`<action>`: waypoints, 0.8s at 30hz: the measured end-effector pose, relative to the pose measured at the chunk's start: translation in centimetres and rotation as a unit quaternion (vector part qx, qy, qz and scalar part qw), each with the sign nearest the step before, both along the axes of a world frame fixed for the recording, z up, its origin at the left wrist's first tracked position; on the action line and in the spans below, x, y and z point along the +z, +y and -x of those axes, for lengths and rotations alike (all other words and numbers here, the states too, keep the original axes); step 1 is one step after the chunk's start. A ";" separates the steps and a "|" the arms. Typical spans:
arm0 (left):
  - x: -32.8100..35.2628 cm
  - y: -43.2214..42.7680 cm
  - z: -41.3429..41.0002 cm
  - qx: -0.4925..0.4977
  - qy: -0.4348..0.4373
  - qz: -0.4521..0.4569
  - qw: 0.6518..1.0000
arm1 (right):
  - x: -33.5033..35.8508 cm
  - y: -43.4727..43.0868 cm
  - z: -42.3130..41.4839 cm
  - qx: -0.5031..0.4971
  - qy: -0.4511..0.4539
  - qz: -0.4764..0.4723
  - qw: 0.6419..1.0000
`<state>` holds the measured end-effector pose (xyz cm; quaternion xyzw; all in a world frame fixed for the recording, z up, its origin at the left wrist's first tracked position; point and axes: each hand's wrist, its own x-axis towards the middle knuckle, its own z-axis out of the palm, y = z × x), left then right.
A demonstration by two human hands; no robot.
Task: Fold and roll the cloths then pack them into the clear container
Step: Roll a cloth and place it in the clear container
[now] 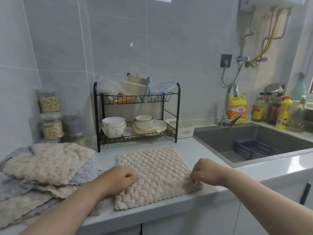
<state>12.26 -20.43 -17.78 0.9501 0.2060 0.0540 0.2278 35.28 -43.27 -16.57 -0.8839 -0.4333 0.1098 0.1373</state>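
Lying: cloth [155, 175] flat, near-square, dead ahead of you.
Left hand [122, 178]: curled on its left edge, probably pinching.
Right hand [205, 172]: pinching its right edge.

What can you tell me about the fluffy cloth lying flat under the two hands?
The beige cloth is roughly square and fluffy-looking, with a bumpy checkered weave and wavy edges. It lies spread flat, unfolded, on the pale countertop in front of the black dish rack. The left hand grips its left edge with curled fingers; the right hand pinches its right edge, bunching the fabric slightly there.
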 end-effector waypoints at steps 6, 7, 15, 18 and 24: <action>-2.1 -0.3 -1.6 -0.003 0.161 -0.102 0.982 | -2.2 2.6 1.1 0.069 -0.105 -0.020 0.992; -2.1 -0.2 -1.6 -0.009 0.169 -0.103 0.980 | -2.3 3.0 1.2 0.079 -0.100 -0.009 0.992; -1.5 2.1 -2.9 -0.048 0.242 -0.106 0.963 | -1.0 4.6 -0.2 0.102 -0.045 0.167 0.980; -1.5 2.9 -3.7 -0.049 0.270 -0.112 0.955 | -0.5 4.8 -1.1 0.102 -0.062 0.231 0.966; -0.9 2.9 -4.4 -0.049 0.300 -0.140 0.942 | -0.8 4.6 -2.3 0.111 -0.088 0.269 0.953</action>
